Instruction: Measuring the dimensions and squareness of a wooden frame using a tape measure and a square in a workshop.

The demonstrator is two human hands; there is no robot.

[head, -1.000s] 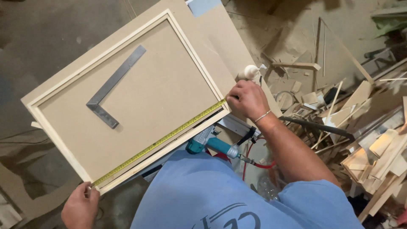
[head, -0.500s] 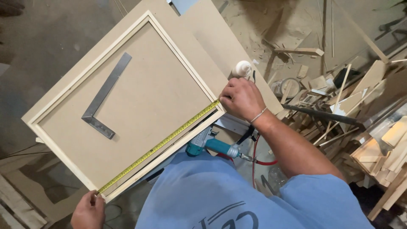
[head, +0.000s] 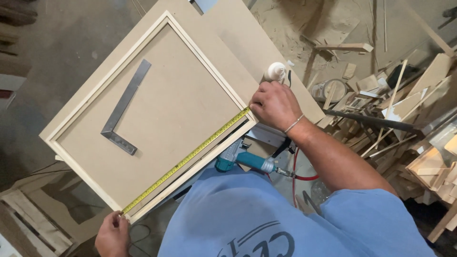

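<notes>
A framed wooden panel (head: 176, 102) lies tilted on a larger board. A yellow measuring tape (head: 188, 159) is stretched along its near inner edge. My left hand (head: 113, 234) pins the tape's end at the panel's lower left corner. My right hand (head: 274, 105) holds the tape at the lower right corner, the tape case hidden under the fingers. A steel L-shaped square (head: 122, 109) rests flat on the panel, untouched.
A teal pneumatic nail gun (head: 245, 159) with a red air hose (head: 300, 173) sits under the panel's near edge. A white glue bottle (head: 277, 72) stands by my right hand. Wood offcuts and slats (head: 404, 119) pile up on the right; sawdust covers the floor.
The view has drifted slightly, so the panel sits lower and to the right. Both hands stay at the tape's ends along the same edge.
</notes>
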